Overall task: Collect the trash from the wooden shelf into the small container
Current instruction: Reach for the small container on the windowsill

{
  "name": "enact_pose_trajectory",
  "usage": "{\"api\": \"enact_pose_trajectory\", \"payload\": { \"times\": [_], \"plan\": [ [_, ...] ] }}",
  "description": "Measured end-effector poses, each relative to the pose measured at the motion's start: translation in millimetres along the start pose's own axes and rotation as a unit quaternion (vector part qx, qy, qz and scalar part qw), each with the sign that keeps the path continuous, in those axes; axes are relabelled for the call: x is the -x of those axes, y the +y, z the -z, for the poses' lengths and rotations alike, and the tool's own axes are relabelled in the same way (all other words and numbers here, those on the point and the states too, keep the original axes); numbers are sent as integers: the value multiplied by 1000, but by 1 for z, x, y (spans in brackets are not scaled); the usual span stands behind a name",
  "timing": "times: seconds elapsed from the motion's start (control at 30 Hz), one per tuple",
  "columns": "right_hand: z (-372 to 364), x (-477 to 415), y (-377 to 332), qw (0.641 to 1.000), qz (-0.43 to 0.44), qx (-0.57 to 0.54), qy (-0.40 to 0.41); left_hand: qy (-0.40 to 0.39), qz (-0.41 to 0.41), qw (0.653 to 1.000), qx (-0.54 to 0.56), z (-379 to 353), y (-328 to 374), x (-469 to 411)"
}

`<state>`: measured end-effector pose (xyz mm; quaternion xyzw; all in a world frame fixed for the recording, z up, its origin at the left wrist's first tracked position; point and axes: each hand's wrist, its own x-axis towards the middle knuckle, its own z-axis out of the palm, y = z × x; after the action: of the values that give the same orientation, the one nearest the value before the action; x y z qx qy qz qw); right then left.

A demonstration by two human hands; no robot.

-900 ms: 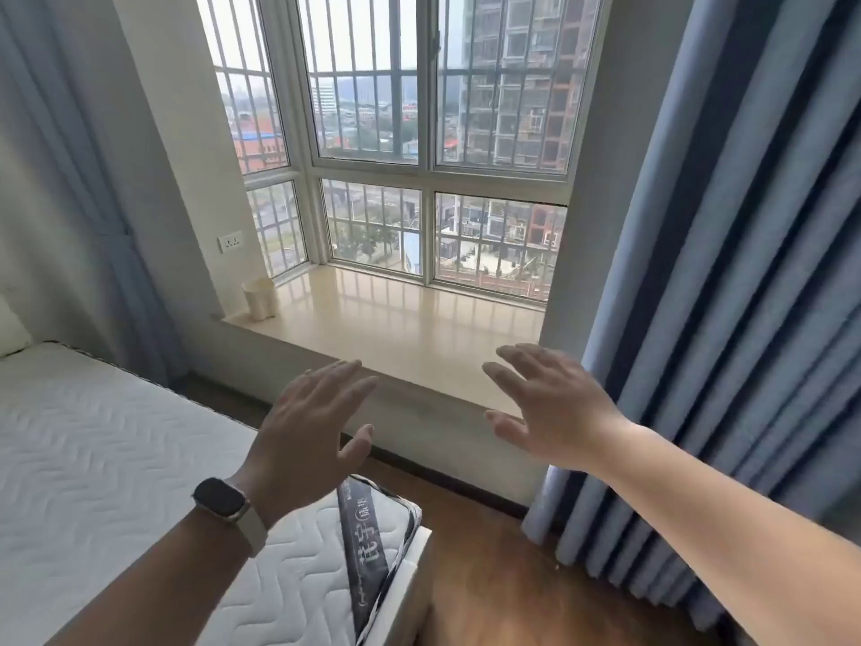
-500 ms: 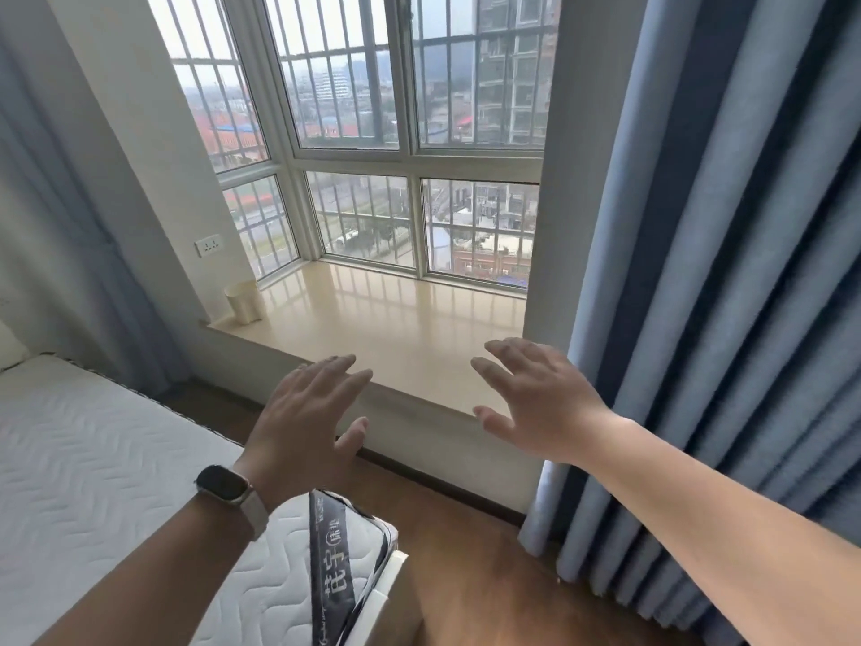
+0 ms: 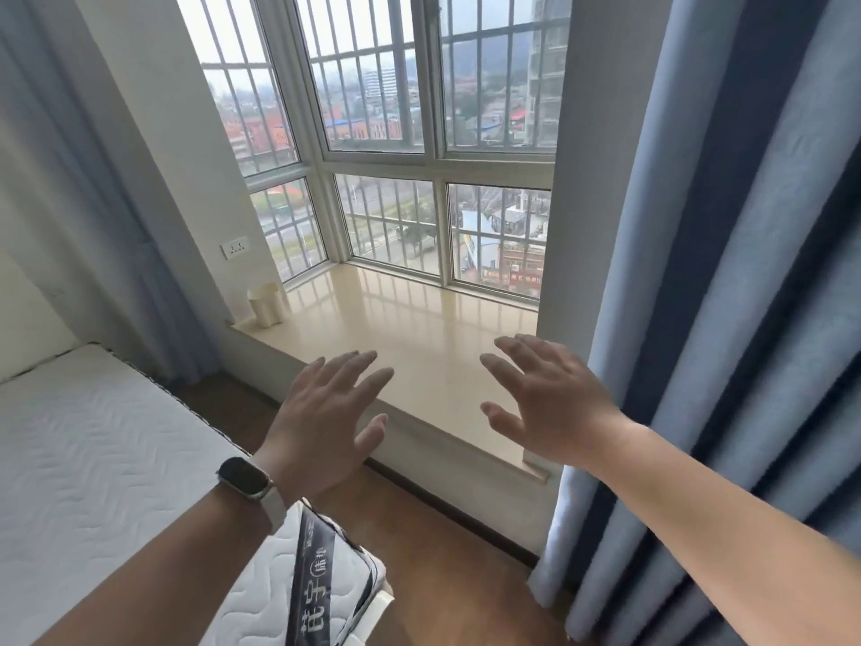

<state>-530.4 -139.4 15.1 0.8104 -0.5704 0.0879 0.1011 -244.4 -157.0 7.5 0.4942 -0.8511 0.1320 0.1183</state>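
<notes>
Delta over the last second: we've closed in on the window and the hand pose is unchanged.

Near: the mattress (image 3: 93,459) corner with its black label strap (image 3: 313,585) has dropped to 6 o'clock, with the wooden floor (image 3: 442,552) beside it. The left hand (image 3: 326,421), smartwatch (image 3: 244,477) on its wrist, and the right hand (image 3: 554,403) are both raised palms down, fingers spread, holding nothing and touching nothing. They hang over the front edge of the window ledge (image 3: 419,328), left at its 7 o'clock, right at its 5 o'clock. The ledge fills more of the frame than before.

The small cream container (image 3: 265,303) stands upright at the ledge's far-left corner, 11 o'clock from the left hand, below the wall socket (image 3: 234,247) and well apart from both hands. The blue curtain (image 3: 722,319) is at 3 o'clock, near the right hand. The barred window (image 3: 372,109) is at 12 o'clock.

Our read: approach phase, nothing collected yet. We see no trash in frame and can't confirm a wooden shelf; the ledge looks glossy cream, material unclear. The container is located, so next is probably finding the trash or fetching the container left-handed.
</notes>
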Motion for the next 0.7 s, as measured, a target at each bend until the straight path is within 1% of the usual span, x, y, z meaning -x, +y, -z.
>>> {"api": "enact_pose_trajectory", "payload": {
  "times": [0.1, 0.33, 0.47, 0.57, 0.7],
  "plan": [
    [-12, -25, 7, 999, 21, 25, 12, -5, -5, 1000, -19, -11, -12, -19],
    [-31, -110, 30, 997, 50, 44, 49, 20, -2, 1000, -20, -42, -59, -90],
    [-36, -179, 35, 993, 74, 62, 64, 31, -1, 999, -15, -62, -100, -129],
    [-48, -227, 30, 991, 91, 70, 72, 54, 2, 998, -22, -77, -135, -150],
    [-70, -279, 19, 987, 128, 56, 76, 50, 10, 998, -32, -94, -179, -174]
  ]
}}
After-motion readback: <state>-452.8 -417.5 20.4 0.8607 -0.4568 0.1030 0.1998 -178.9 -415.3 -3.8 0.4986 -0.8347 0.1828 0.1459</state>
